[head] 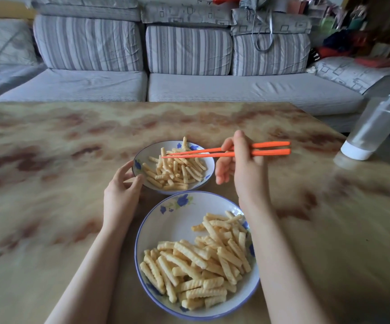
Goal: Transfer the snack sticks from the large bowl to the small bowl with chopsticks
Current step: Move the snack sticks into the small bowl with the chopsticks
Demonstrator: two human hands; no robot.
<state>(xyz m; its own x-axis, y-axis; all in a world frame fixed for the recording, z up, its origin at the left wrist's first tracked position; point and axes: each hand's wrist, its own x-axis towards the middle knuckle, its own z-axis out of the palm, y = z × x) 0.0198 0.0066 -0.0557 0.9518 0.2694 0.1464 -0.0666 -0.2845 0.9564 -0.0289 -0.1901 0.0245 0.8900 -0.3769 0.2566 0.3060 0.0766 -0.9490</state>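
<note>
Big bowl (175,220) nearest, at table edge between both forearms. White with blue rim and blue flowers. Sticks (198,265) filled its near and right parts; far left of the inside bare.

Small bowl (150,150) just beyond it, rims close or touching; could not tell which. Same pattern. It held a heap (177,169) of the same snack, one piece standing up at the far rim.

Left hand (121,190) curled round the small bowl's left side, thumb against its wall.

Right hand (243,164) gripped orange chopsticks (203,155), lying almost level and pointing left. Tips nearly together, over the heap. Whether they pinched a piece: could not tell.

Table (49,160) mottled tan and brown. Clear bottle (373,127) with white base far right. Grey striped sofa (189,90) behind.
</note>
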